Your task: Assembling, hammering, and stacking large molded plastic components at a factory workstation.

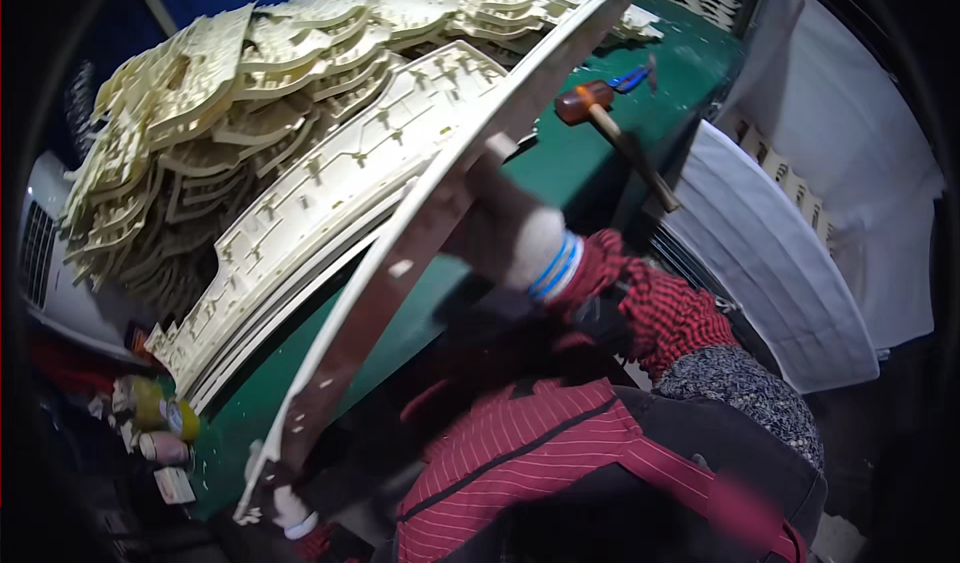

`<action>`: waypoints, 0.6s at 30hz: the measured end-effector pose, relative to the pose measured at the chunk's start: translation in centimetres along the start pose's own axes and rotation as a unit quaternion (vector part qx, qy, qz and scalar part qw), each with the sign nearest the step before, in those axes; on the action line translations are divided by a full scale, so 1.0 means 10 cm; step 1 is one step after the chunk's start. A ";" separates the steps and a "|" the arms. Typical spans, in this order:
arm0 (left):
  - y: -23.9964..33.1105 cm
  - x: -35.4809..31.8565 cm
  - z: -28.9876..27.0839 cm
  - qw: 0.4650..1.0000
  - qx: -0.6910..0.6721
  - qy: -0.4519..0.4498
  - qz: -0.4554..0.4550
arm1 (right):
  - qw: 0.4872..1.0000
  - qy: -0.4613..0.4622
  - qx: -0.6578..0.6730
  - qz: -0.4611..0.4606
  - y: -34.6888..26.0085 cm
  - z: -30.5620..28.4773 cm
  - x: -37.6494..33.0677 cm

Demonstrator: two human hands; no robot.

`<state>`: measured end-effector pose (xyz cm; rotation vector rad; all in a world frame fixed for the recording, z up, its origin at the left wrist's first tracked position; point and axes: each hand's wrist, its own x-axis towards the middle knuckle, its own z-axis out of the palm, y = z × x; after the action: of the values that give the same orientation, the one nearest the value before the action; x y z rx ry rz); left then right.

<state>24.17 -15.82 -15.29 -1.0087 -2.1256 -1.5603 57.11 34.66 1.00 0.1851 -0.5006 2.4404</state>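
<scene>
A long, curved, cream-coloured plastic panel (345, 353) is tilted up on edge across the middle, running from lower left to the top. My right hand (515, 233), in a white knitted glove with a blue-striped cuff, grips the panel near its middle; its fingers are partly in shadow. At the lower end my left hand (290, 511), also in a white glove, is closed round the panel, mostly hidden by it. Beyond the held panel, similar ribbed panels (340, 148) lie on the green table (420, 303).
Tall stacks of cream panels (290, 53) fill the table's far left. A brown-headed mallet (585, 103) and a blue-handled tool (630, 80) lie right of the held panel. White-covered curved panels (770, 263) stand at right. A yellow tape roll (183, 419) sits at lower left.
</scene>
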 end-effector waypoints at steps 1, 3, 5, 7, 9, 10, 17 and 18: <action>0.00 0.14 0.01 1.000 -0.010 -0.016 0.003 | 0.998 0.052 -0.018 0.037 0.29 0.10 -0.26; 0.16 0.44 -0.19 0.998 -0.031 -0.025 -0.051 | 0.975 0.072 0.006 0.209 0.52 -0.18 -0.58; 0.45 0.78 -0.46 0.993 -0.044 -0.029 -0.104 | 0.942 0.039 0.047 0.330 0.44 -0.84 -0.64; 0.64 0.77 -0.69 0.984 -0.046 -0.006 -0.173 | 0.982 0.120 0.100 0.108 0.12 -1.09 -0.37; 0.72 0.95 -0.50 0.982 -0.039 -0.023 -0.183 | 0.994 -0.069 0.084 0.032 -0.56 -1.63 -0.10; 0.72 1.08 -0.31 0.980 -0.042 -0.038 -0.190 | 0.995 -0.059 0.084 0.007 -0.97 -1.90 0.03; 0.28 1.29 0.18 0.968 -0.023 -0.062 -0.241 | 0.971 0.213 -0.056 -0.093 -1.25 -1.58 0.09; 0.23 1.28 0.08 0.974 -0.057 -0.052 -0.212 | 0.973 0.212 -0.042 -0.085 -1.23 -1.44 0.11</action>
<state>16.94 -10.24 -6.04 -0.7099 -2.4698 -1.8758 63.65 49.95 -8.17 -0.3135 -0.3755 2.2004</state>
